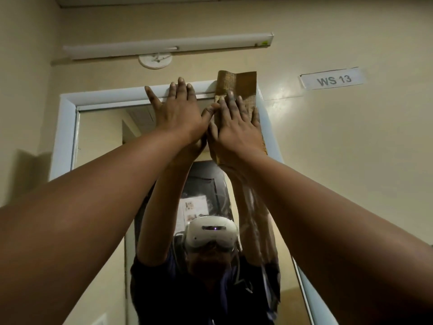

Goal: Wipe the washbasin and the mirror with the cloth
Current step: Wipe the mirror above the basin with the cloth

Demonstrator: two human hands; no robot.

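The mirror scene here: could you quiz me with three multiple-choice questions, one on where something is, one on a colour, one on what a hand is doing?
1. Where is the cloth?
A. In the washbasin
B. At the mirror's top right corner, overlapping the frame
C. On the floor

2. What colour is the mirror frame?
A. Black
B. Red
C. Pale blue-white

3. How does the right hand meet the cloth?
A. Flat, straight fingers pressing it to the surface
B. Balled in a fist around it
C. Held away from it, not touching it

Answers:
1. B, the brown cloth sticks up past the frame's upper right corner.
2. C, the frame looks pale blue-white against the cream wall.
3. A, the fingers lie spread and straight on the cloth; the left hand lies flat beside it on the top rail.
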